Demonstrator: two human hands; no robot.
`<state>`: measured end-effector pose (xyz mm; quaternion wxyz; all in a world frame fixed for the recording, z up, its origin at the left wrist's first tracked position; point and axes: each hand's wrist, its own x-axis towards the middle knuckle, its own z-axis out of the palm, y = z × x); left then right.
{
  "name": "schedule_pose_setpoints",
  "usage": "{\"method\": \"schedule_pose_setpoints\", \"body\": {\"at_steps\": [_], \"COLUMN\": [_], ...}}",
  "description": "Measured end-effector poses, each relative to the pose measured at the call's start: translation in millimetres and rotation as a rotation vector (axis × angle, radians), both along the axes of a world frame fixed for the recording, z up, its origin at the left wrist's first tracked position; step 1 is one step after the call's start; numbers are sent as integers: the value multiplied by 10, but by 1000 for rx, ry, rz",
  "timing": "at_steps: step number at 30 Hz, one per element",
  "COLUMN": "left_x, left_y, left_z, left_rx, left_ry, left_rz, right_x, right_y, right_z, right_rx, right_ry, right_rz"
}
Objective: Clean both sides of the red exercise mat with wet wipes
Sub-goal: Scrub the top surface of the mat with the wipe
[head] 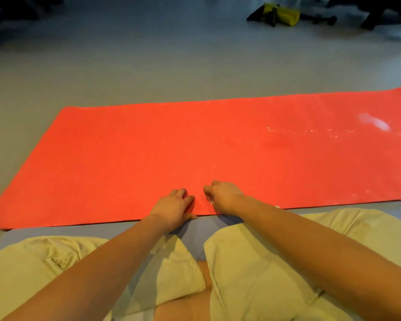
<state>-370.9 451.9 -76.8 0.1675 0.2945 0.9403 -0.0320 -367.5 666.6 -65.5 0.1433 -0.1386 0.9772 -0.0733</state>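
Red rectangular exercise mat (148, 147) on grey floor (125, 66), your left hand (171, 210) flat on its near edge, right hand (222, 196) just beside, fingers curled, cannot tell what it grips

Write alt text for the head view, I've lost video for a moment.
Both hands sit at the near edge of a red exercise mat spread flat on a grey floor: the left hand rests its fingers on the mat, the right hand is curled at the edge, its grip unclear. White smears mark the mat's right part.
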Motion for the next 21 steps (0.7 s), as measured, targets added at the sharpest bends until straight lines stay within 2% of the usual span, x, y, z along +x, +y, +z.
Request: {"method": "schedule_pose_setpoints", "body": {"at_steps": [7, 14, 21], "left_x": [92, -118, -268], "left_y": [134, 73, 95], "left_z": [170, 540, 817], "left_rx": [-112, -225, -271], "left_ry": [121, 190, 300], "left_rz": [-149, -133, -200], "right_x": [74, 223, 311], "right_y": [117, -88, -227], "right_z": [152, 151, 140], "right_rx": [67, 215, 156], "right_ry": [-185, -23, 128], "right_rz": [14, -72, -134]}}
